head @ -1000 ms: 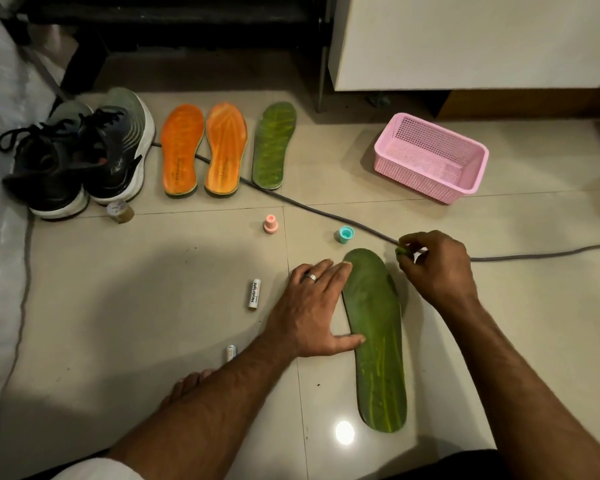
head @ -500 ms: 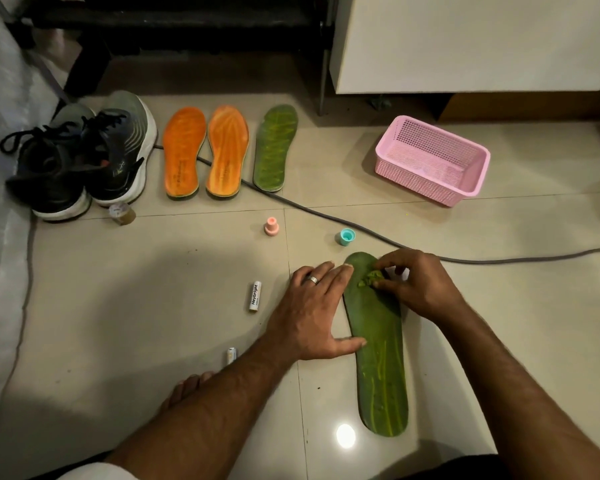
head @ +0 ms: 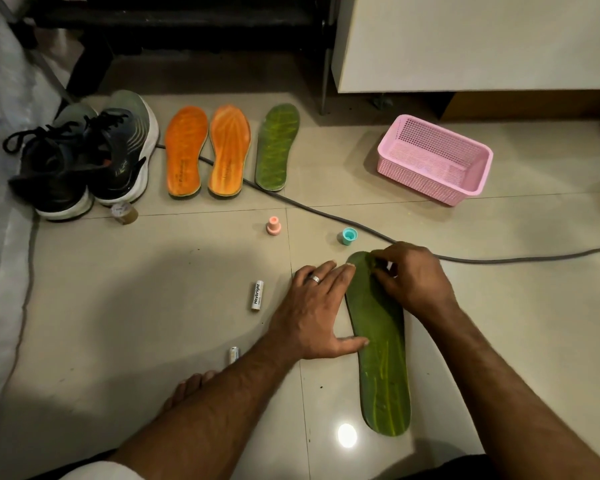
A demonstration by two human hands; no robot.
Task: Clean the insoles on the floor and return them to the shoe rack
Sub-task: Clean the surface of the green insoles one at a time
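Observation:
A green insole (head: 381, 355) lies lengthwise on the tiled floor in front of me. My left hand (head: 317, 313) lies flat with straight fingers, pressing the insole's left edge. My right hand (head: 413, 278) is over the insole's toe end, its curled fingers pinching a small green wad against the surface; the wad is mostly hidden. Farther back lie two orange insoles (head: 208, 150) and a second green insole (head: 277, 147). The dark shoe rack (head: 187, 19) stands at the top of the view.
A pair of dark sneakers (head: 84, 154) sits at the left beside a small tape roll (head: 122, 213). A pink basket (head: 433, 159) is at the right. A grey cable (head: 326, 213) crosses the floor. A pink cap (head: 273, 225), a teal cap (head: 349, 235) and two small white tubes (head: 257, 294) lie nearby.
My right hand came from the floor beside the toe end onto the insole, then slid up toward its tip with the green wad. My left hand stayed pressed in place.

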